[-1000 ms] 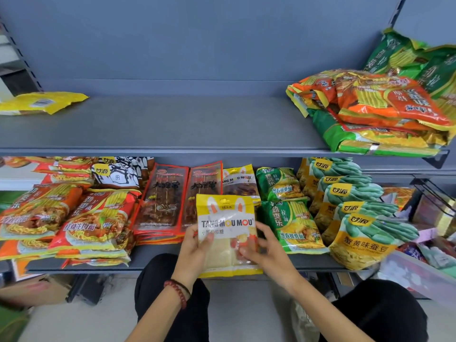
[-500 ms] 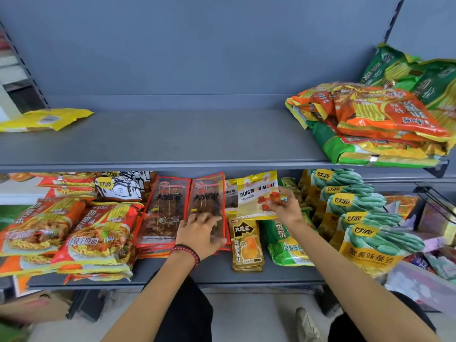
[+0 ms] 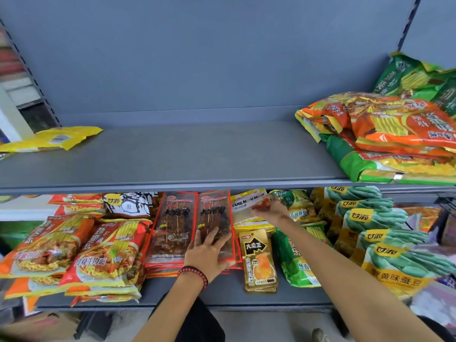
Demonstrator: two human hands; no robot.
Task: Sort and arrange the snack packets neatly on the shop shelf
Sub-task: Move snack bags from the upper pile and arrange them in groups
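Observation:
My right hand [image 3: 270, 211] reaches to the back of the lower shelf [image 3: 222, 296] and pinches the yellow-and-white TANG MOU MOU packet [image 3: 243, 209], which lies on a small stack of like packets. My left hand [image 3: 209, 254] rests with spread fingers on the red-edged skewer packets [image 3: 187, 225] beside it. A gold packet [image 3: 259, 261] lies in front of the yellow stack.
Red noodle packs [image 3: 74, 253] fill the lower shelf's left; green packs [image 3: 296, 257] and green-bean packs [image 3: 385, 245] fill its right. The upper shelf [image 3: 185, 159] carries a yellow packet [image 3: 51, 139] at left and an orange-green pile [image 3: 394, 137] at right.
My right hand carried the TANG MOU MOU packet from the shelf front to the back, onto the yellow stack. My left hand let go of it and settled on the skewer packets.

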